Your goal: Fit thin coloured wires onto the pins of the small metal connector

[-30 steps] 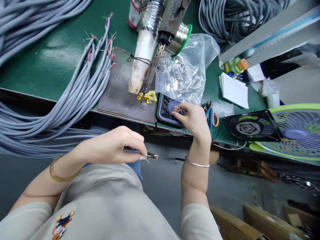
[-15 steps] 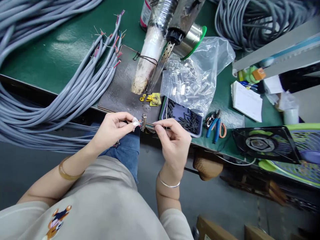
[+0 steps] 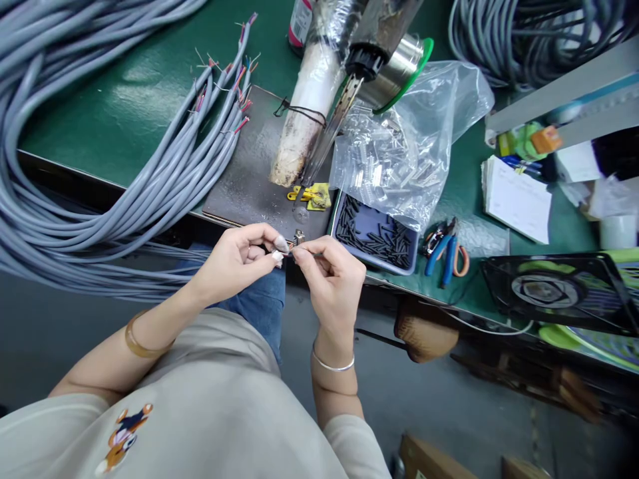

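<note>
My left hand [image 3: 249, 256] is closed in a pinch in front of the bench edge, with thin coloured wires [image 3: 291, 247] at its fingertips. Beside it, my right hand [image 3: 329, 269] pinches at almost the same spot; what lies between its thumb and forefinger is too small to make out. A small metal multi-pin connector [image 3: 299, 237] shows just above the meeting fingertips, partly hidden by them. Beyond the hands, a soldering iron [image 3: 335, 123] points down at a dark work plate [image 3: 239, 189], its tip near a yellow clip [image 3: 304, 194].
Thick bundles of grey cable [image 3: 150, 186] cover the left. To the right are a tray [image 3: 412, 261] of black sleeves, a plastic bag [image 3: 394, 159] of clear and metal parts, a solder spool [image 3: 399, 73], pliers [image 3: 449, 256], a notepad [image 3: 516, 199] and a black fan [image 3: 549, 291].
My right hand has moved left, so its fingertips now meet those of my left hand. The connector, earlier plainly visible between the hands, is now mostly covered. The view has shifted slightly.
</note>
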The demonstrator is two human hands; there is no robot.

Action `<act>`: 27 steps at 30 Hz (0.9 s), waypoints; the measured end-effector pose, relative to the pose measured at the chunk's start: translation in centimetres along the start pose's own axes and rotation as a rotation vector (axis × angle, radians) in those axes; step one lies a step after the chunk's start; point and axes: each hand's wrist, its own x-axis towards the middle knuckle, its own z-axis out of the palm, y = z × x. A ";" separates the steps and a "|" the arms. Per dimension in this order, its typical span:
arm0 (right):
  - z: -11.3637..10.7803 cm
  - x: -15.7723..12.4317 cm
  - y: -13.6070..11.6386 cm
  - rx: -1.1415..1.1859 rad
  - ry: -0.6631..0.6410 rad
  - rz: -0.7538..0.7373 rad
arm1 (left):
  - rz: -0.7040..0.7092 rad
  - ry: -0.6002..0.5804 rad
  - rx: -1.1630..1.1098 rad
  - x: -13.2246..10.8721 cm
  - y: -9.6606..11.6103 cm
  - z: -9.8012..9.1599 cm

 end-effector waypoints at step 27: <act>-0.8 -0.6 -0.2 -0.084 0.130 0.000 | 0.130 0.016 0.087 -0.5 0.6 -0.4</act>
